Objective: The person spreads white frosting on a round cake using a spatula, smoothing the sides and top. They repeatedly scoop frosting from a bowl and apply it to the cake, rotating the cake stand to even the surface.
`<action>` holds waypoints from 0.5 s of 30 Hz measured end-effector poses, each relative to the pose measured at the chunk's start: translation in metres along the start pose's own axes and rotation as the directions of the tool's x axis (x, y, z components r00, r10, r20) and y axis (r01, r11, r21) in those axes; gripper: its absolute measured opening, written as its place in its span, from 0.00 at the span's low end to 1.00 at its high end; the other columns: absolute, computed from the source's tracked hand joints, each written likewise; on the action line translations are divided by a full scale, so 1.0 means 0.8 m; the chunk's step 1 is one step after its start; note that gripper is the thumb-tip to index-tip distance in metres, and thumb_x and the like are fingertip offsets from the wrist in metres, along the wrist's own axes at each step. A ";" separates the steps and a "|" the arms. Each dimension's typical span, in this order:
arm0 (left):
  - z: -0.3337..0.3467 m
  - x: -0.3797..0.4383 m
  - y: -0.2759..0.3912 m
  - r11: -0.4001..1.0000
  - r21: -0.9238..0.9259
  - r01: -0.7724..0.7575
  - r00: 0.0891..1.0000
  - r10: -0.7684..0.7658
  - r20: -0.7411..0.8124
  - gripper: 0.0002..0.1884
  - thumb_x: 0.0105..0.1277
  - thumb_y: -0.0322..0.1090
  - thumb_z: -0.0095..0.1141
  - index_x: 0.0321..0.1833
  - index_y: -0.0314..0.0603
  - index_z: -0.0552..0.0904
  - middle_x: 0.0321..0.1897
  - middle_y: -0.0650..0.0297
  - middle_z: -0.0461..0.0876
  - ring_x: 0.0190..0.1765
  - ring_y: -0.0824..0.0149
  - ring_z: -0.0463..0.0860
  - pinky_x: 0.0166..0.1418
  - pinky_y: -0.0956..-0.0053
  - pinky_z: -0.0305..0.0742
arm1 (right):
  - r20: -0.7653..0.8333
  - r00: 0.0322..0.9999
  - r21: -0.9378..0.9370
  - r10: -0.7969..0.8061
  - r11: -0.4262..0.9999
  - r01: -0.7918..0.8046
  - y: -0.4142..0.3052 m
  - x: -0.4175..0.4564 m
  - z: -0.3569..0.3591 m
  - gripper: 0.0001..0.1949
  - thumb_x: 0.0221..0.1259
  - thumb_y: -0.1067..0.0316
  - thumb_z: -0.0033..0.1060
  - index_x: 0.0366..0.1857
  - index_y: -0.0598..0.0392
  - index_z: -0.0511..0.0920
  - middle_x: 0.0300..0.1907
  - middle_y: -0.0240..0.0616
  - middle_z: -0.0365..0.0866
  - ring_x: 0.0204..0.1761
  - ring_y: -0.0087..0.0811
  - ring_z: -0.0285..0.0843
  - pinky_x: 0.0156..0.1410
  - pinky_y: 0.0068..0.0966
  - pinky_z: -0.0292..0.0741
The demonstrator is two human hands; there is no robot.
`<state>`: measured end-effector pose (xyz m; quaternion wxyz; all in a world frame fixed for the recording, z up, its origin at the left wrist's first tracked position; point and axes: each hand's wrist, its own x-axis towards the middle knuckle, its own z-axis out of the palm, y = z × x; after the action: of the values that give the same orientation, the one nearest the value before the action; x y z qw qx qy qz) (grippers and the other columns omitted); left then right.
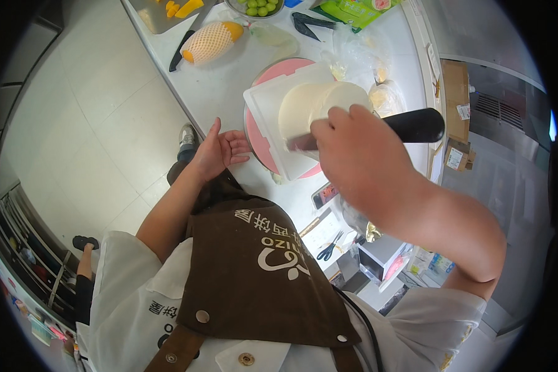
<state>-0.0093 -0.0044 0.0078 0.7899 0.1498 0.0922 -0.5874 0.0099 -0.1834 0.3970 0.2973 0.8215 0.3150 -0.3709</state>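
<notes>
A tall round cake (302, 104) coated in pale cream stands on a white square cake board (265, 111). Beneath the board is a round turntable with a pink top (259, 139). My right hand (358, 149) grips a palette knife with a black handle (416, 125); its metal blade (302, 142) lies against the near side of the cake. Part of the cake is hidden behind this hand. My left hand (221, 151) is empty, palm turned up and fingers spread, at the left rim of the turntable.
Beyond the turntable lie a net-wrapped mango (211, 43), a black-handled knife (182, 50), a bowl of green grapes (259, 7), a metal tray (156, 18) with mango pieces and crumpled plastic bags (360, 46). Nearer are a phone (324, 195) and scissors (329, 249). Another person's leg (84, 265) shows at left.
</notes>
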 end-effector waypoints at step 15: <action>0.000 -0.002 0.001 0.998 0.058 0.036 0.999 -0.037 0.009 0.47 0.81 0.79 0.27 0.60 0.40 0.85 0.53 0.61 0.90 0.60 0.62 0.88 0.68 0.62 0.80 | -0.065 0.998 0.023 -0.013 1.000 0.014 0.013 0.003 0.001 0.08 0.57 0.66 0.73 0.40 0.47 0.91 0.42 0.31 0.81 0.54 0.34 0.80 0.56 0.30 0.74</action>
<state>-0.0088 -0.0024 0.0083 0.7749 0.1677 0.0737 -0.6050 0.0182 -0.1896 0.3973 0.2747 0.8344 0.3255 -0.3498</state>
